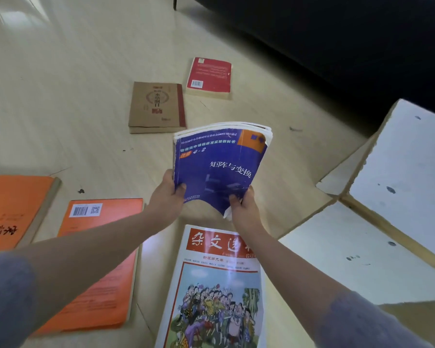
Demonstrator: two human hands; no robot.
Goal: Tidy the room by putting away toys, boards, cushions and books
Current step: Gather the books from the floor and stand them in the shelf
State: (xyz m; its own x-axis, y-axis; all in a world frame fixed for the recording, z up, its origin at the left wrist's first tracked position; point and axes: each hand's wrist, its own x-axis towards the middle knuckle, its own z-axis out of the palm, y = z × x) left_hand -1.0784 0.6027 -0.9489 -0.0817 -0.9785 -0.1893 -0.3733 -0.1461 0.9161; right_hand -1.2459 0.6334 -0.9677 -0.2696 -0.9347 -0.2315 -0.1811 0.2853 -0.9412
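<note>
Head view: left hand (166,198) and right hand (245,208), fingers (180,187) clamped on blue book (219,167) over floor (81,101).

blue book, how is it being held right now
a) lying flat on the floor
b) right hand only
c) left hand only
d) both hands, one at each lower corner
D: the left hand grips the lower left corner of the blue book, and the right hand pinches its lower right corner.
</note>
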